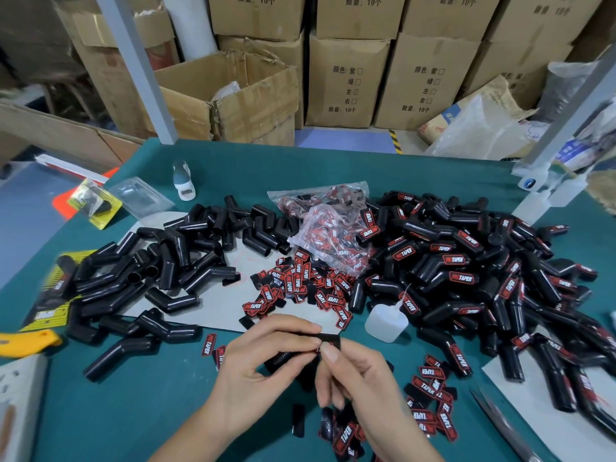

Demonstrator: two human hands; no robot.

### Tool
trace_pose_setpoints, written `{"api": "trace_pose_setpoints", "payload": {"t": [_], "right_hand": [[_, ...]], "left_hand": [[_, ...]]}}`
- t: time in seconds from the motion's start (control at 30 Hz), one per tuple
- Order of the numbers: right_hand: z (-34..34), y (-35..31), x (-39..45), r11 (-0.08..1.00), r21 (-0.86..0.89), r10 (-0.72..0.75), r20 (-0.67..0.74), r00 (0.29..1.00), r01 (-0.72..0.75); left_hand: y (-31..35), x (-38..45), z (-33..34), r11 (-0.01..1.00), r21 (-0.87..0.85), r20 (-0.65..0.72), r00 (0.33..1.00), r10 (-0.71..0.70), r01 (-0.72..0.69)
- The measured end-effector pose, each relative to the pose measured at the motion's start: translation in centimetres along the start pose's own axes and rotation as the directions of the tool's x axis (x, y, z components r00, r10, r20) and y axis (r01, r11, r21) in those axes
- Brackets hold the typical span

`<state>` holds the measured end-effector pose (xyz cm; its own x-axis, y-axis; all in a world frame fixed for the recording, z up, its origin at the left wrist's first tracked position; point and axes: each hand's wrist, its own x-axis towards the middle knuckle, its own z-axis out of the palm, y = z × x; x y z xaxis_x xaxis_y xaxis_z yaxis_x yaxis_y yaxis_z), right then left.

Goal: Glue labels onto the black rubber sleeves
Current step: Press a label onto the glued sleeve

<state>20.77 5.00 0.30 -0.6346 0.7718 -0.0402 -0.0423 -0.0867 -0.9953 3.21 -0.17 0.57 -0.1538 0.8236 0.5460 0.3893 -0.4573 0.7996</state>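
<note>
Near the middle of the green desk, the left hand and right hand meet over 1 black rubber sleeve. Both sets of fingers pinch it, seemingly pressing a label at its end. Unlabelled sleeves lie left, labelled sleeves right, with a glue bottle just beyond the hands.

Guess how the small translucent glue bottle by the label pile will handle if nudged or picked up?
The glue bottle looks like thin, soft plastic, so it would probably give under a squeeze and feel light. Its squat body standing on the green mat suggests it resists tipping, though its long slanted nozzle could catch on the nearby labelled sleeves.
</note>
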Motion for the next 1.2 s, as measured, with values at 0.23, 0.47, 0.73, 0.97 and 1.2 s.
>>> {"api": "trace_pose_setpoints", "payload": {"t": [0.23,0.47,0.73,0.97,1.2], "right_hand": [[0.3,0.7,-0.1,0.992,0.121,0.039,-0.032,0.999,-0.035],[0.3,0.9,0.0,0.987,0.155,0.048,-0.059,0.997,-0.038],[0.4,0.8,0.0,0.990,0.142,0.008,-0.078,0.997,0.003],[0.6,0.7,-0.2,0.999,0.047,-0.019,-0.097,0.995,0.024],[0.7,0.6,-0.1,0.999,0.031,-0.029,-0.103,0.994,0.032]], "left_hand": [[-0.1,-0.2,0.0,0.999,-0.038,-0.030,0.999,0.022,-0.023],[0.3,-0.4,0.5,0.995,-0.098,-0.077,0.997,-0.005,-0.002],[0.0,-0.3,0.2,0.995,0.021,-0.017,0.996,0.093,-0.093],[-0.7,-0.3,0.1,0.988,0.044,-0.013,0.989,0.147,-0.146],[-1.1,-0.4,0.0,0.983,0.084,0.022,0.987,0.162,-0.163]]}}
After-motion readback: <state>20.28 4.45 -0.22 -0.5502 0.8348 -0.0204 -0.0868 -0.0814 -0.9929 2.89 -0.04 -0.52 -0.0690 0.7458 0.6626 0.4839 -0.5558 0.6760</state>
